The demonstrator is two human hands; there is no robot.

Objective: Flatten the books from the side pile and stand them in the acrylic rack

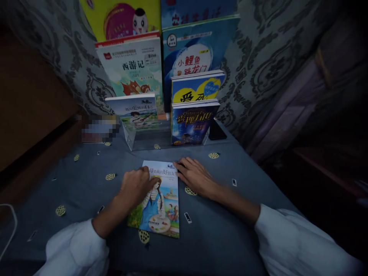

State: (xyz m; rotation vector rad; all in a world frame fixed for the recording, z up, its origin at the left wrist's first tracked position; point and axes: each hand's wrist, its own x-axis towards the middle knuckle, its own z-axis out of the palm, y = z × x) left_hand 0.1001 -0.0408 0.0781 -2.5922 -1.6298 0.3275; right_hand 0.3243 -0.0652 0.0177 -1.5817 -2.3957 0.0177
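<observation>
A thin paperback book [156, 214] with a girl in blue overalls on its cover lies on the dark cloth in front of me. My left hand [135, 184] grips its upper left edge, fingers curled and thumb lying over the cover. At the upper right edge of the book, my right hand [195, 174] is stretched out with its palm down. Its fingertips touch the book's corner or rest just beside it; the thumb side is nearest the cover.
Behind the book stands a clear acrylic rack [143, 142] with several upright children's books, among them a dark blue one [189, 124] and a light one [139, 111]. A black phone [217, 131] lies right of it. A white cable [13, 222] runs along the left.
</observation>
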